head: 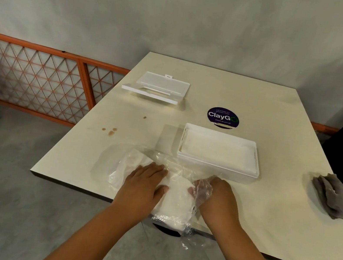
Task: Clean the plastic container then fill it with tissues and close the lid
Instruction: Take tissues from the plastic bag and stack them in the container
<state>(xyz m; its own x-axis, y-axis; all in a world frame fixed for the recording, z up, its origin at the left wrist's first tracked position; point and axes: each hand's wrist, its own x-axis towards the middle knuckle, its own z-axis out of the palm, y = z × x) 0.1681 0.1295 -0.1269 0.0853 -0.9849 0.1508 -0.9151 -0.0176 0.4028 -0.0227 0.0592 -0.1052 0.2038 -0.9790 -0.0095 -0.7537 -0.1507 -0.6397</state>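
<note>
A white plastic container (216, 171) stands open near the table's middle, with white tissues (217, 149) lying inside it. Its white lid (157, 86) lies apart at the far left of the table. At the near edge sits a clear plastic pack of white tissues (176, 201). My left hand (145, 182) lies on the pack's left side with fingers fairly straight. My right hand (218, 195) grips the pack's crinkled plastic wrap on the right side.
A crumpled grey cloth (330, 195) lies at the table's right edge. A round purple sticker (223, 117) is behind the container. Small brown stains (112, 130) mark the cream table (265, 215) on the left. An orange lattice fence (38, 74) runs along the wall.
</note>
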